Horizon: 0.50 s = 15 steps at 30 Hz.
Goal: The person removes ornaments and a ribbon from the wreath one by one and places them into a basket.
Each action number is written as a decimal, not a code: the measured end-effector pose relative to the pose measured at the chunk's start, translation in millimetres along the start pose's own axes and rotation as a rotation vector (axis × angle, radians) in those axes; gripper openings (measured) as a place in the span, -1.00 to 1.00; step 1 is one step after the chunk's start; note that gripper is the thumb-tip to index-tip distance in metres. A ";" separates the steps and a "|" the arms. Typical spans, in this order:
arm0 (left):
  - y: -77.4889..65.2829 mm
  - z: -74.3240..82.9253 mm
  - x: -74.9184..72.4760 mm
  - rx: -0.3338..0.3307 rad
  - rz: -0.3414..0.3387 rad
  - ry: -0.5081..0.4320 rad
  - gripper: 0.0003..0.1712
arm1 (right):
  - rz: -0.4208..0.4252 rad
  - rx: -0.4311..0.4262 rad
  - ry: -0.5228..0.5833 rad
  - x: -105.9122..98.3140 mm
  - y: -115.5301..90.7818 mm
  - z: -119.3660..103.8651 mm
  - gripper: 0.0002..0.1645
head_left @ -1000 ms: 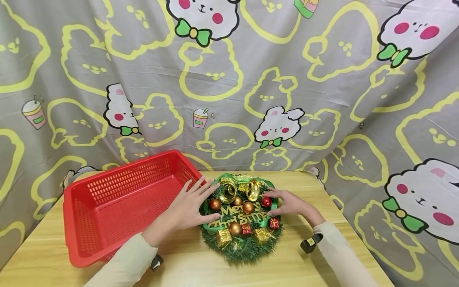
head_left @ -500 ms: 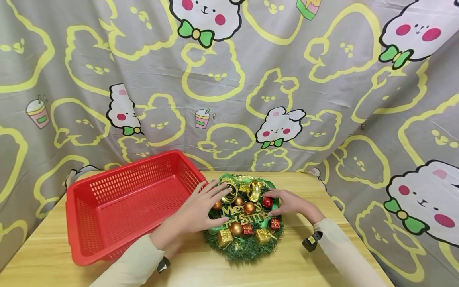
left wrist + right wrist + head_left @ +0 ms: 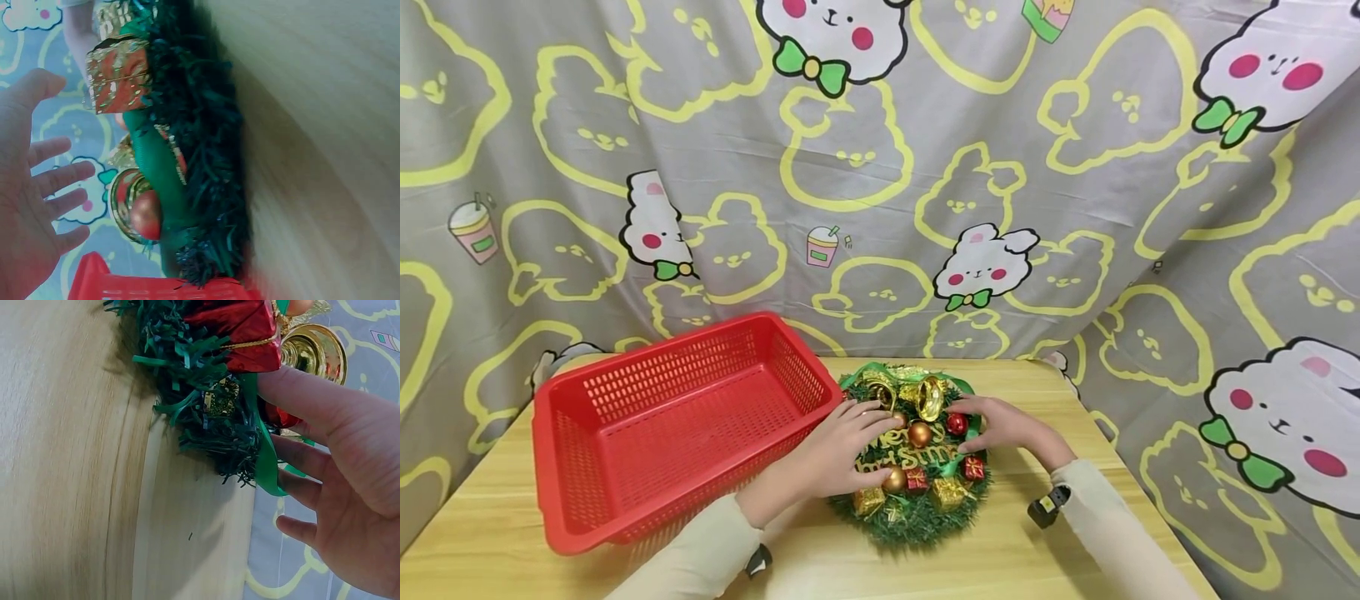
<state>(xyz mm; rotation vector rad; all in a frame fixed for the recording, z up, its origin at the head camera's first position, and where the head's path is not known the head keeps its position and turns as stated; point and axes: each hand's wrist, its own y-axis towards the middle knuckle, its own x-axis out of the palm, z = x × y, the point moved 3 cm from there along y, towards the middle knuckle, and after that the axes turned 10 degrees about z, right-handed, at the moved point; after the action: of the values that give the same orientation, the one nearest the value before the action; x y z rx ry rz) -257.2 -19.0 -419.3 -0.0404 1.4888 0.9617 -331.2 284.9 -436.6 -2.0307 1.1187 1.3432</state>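
Note:
A green tinsel Christmas wreath [image 3: 917, 529] lies on the table, decorated with gold bells [image 3: 931, 398], copper and red balls [image 3: 920, 434], small wrapped gift boxes [image 3: 949, 493], green ribbon and gold lettering. Over its left part my left hand [image 3: 842, 450] is spread with straight fingers, and the left wrist view shows a gap between that palm and the wreath. My right hand [image 3: 1006, 423] rests at the wreath's right edge. In the right wrist view its loosely bent thumb and fingers touch the green ribbon [image 3: 267, 465] beside a red gift box [image 3: 250, 337].
A red perforated plastic basket [image 3: 647, 508] stands on the wooden table [image 3: 820, 558], left of the wreath and close to my left hand. A grey curtain [image 3: 865, 292] with cartoon animals hangs behind the table.
My left hand has moved right and slightly toward me over the wreath, now covering some balls and lettering. The right hand stays at the right edge. The wreath looks unmoved.

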 end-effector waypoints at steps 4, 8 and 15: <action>-2.4 -2.1 3.7 0.010 0.010 0.015 -0.21 | -0.005 -0.019 0.000 0.7 0.1 1.0 -0.15; -4.2 -3.2 5.6 0.012 0.018 0.012 -0.20 | -0.003 -0.020 -0.007 1.0 0.5 1.9 -0.15; -5.4 -3.7 10.7 -0.006 -0.014 0.012 -0.21 | 0.019 -0.058 -0.058 2.0 3.3 1.1 -0.16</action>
<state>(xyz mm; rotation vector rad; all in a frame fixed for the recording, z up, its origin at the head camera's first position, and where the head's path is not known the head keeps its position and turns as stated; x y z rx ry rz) -259.3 -19.2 -431.7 -0.0609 1.4944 0.9562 -334.1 283.1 -438.8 -2.0128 1.0875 1.4503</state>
